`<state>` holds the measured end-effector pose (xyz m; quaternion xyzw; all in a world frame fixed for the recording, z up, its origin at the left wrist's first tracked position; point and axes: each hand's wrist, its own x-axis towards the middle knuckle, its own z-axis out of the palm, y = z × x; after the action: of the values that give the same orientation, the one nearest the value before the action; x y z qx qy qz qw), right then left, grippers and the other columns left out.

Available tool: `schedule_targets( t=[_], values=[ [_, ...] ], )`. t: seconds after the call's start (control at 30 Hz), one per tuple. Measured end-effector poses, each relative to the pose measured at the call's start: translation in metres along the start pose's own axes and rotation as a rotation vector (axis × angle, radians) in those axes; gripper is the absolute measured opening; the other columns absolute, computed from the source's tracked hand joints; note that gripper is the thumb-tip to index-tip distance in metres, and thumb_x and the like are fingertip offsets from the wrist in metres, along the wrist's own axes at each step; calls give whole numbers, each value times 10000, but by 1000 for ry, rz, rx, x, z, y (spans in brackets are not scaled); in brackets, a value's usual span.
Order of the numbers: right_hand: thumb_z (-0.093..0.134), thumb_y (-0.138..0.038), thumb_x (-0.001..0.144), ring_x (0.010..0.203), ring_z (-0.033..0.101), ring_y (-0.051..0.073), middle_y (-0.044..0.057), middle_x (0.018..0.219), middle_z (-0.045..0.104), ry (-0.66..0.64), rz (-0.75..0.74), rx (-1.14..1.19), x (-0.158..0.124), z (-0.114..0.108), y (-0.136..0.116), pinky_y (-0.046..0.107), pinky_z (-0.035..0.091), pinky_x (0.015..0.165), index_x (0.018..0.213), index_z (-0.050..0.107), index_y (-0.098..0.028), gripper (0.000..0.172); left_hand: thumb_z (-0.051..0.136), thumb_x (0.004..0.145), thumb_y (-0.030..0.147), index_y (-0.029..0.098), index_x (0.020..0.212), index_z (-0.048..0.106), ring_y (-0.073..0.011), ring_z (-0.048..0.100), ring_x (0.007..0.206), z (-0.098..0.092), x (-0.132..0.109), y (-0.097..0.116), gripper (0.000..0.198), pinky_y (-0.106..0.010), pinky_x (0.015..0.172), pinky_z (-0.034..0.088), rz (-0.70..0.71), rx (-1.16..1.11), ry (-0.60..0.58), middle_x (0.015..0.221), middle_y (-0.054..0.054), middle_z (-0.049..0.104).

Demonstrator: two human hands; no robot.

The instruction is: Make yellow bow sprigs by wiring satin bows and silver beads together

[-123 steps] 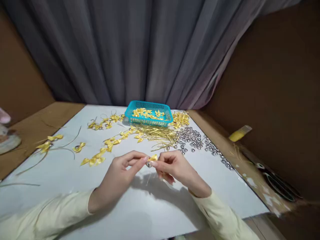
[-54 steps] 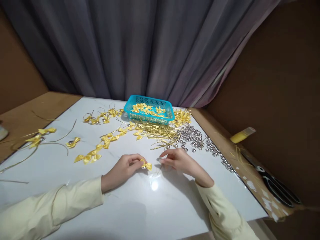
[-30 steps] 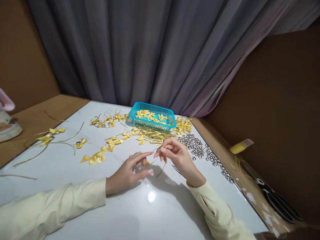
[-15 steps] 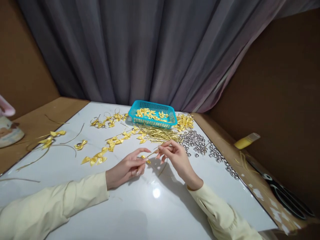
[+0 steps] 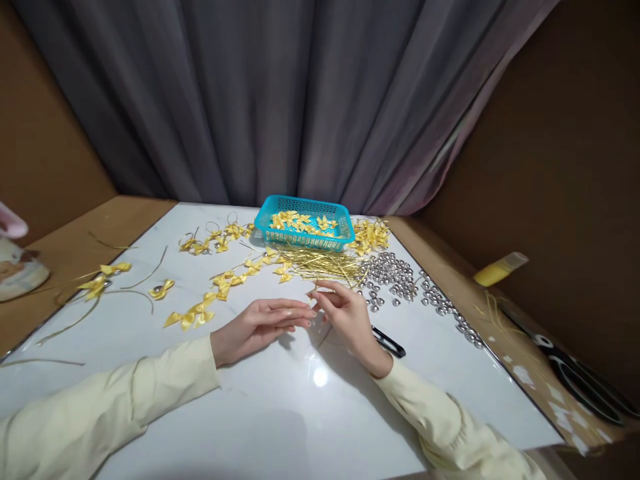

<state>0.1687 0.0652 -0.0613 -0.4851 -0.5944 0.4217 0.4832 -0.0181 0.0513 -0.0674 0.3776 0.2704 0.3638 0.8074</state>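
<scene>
My left hand (image 5: 263, 321) lies low over the white board (image 5: 280, 427), its fingers stretched to the right and pressed together, and whatever is under them is hidden. Their tips meet my right hand (image 5: 344, 313), which pinches a thin gold cord (image 5: 314, 301) between thumb and forefinger. Just behind the hands lies a heap of cut gold cords (image 5: 327, 264). A teal basket (image 5: 300, 241) with yellow ribbon bows in it stands at the back. Silver bells (image 5: 395, 275) are scattered to the right of the cords.
Finished yellow bows (image 5: 220, 288) lie in rows left of centre, and more loose bows (image 5: 371, 235) lie right of the basket. A black-handled tool (image 5: 389, 343) lies by my right wrist. Black scissors (image 5: 575, 373) and a yellow tube (image 5: 500, 269) rest on the brown ledge at right.
The yellow bow in my left fingers has gone out of sight beneath them. My left fingers have stretched out flatter. A black-handled tool has come into view beside my right wrist.
</scene>
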Motion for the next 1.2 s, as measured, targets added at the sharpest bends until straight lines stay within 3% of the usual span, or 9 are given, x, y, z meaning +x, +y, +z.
schedule_targets(
  t=[0.13,0.2,0.3,0.4,0.57,0.73,0.83,1.0,1.2],
  values=[
    [586,-238,768,561,678,165,65,742,747,11,-64,-75,-3,-2,0,217,492,429,878,743,-152,210,656,818,366,119,844,734,-136,594,647,-1,2,-2,260,-242,677,444,19,103,9,707,-65,676],
    [581,-228,778,607,690,171,61,769,753,27,-107,-113,-4,-2,0,225,514,467,870,755,-168,206,670,807,374,127,786,734,-113,544,679,-1,2,0,256,-210,674,416,60,126,23,741,-38,623],
    [560,-197,792,667,702,172,52,816,756,35,-189,-166,-5,-2,2,232,536,524,883,756,-189,217,700,771,388,134,704,733,-123,499,858,-1,1,5,265,-183,750,388,116,159,33,955,-42,565],
    [541,-146,794,669,698,165,49,799,756,8,-301,-230,-9,-1,3,241,541,579,875,758,-195,237,726,727,411,119,609,709,-141,498,822,-3,0,8,315,-211,737,388,101,187,0,871,-53,578],
    [529,-128,812,647,665,160,59,748,743,-50,-523,-333,-18,1,5,258,527,617,901,745,-177,239,710,739,435,96,717,715,-99,431,491,-9,3,7,340,-222,497,311,-29,246,-58,526,-28,592],
    [508,-106,842,668,656,164,87,785,736,-79,-660,-398,-23,4,7,262,524,627,931,716,-139,229,717,733,445,103,765,640,-77,390,412,-10,6,5,352,-199,426,232,-119,278,-111,469,-12,598],
    [498,-98,850,666,653,163,87,771,728,-77,-689,-420,-23,5,7,259,521,617,945,703,-136,229,711,743,442,138,726,552,-82,428,417,-8,6,5,345,-196,431,261,-133,285,-120,482,-9,613],
    [489,-107,860,671,647,163,80,770,724,-88,-695,-425,-23,4,9,264,520,626,967,691,-153,233,680,761,483,144,888,551,-99,492,415,-7,6,4,385,-191,439,305,-142,302,-125,485,-6,633],
    [483,-133,859,682,644,180,110,785,720,-137,-596,-394,-25,6,11,294,518,645,958,697,-135,236,642,803,428,128,742,590,-95,501,401,-8,6,4,311,-190,441,335,-137,325,-118,452,-16,614]
  ],
)
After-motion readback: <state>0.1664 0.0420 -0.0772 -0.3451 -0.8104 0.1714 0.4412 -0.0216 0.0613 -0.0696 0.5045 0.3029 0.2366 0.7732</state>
